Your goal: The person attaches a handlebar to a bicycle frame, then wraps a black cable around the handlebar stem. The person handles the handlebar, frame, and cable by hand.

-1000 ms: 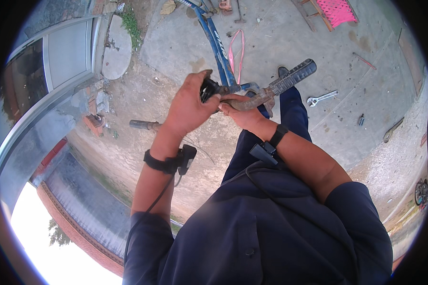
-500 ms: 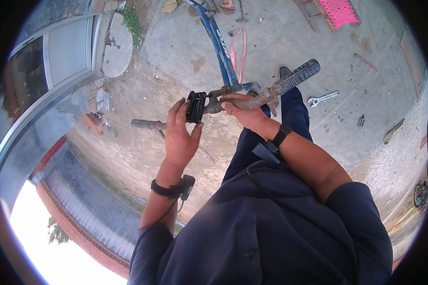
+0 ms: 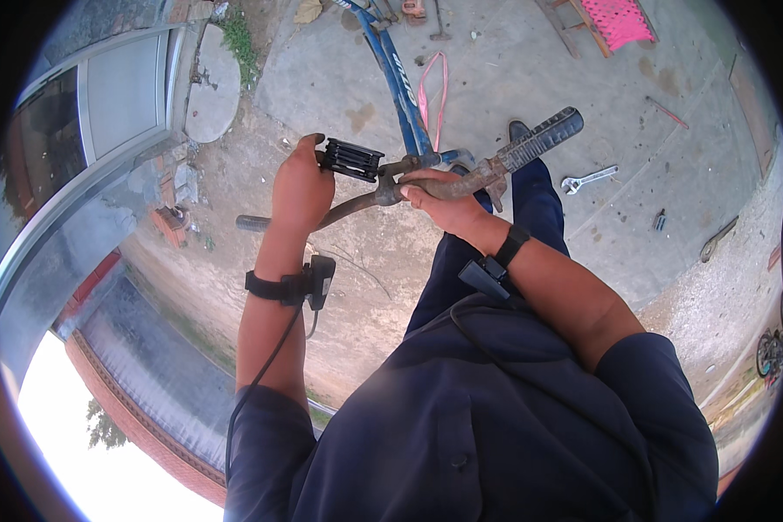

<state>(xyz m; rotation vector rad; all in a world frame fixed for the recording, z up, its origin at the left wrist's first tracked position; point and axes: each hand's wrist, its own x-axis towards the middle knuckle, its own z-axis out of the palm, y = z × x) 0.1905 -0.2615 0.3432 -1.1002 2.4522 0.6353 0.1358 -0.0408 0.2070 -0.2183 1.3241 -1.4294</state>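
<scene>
Rough, stained concrete spreads beneath me, gritty and cracked, with a blue bicycle frame [image 3: 398, 83] lying on it beside a pink strap [image 3: 432, 94]. My left hand [image 3: 300, 187] curls around a black, ribbed bicycle pedal [image 3: 350, 159], fingers pinching its blocky body. My right hand [image 3: 444, 202] is clenched tight on a rusty, curved metal handlebar [image 3: 461, 178], whose knurled grey rubber grip [image 3: 539, 137] juts to the right. Pedal and bar sit at chest height between my hands. A shiny steel spanner [image 3: 588, 179] lies flat nearby.
</scene>
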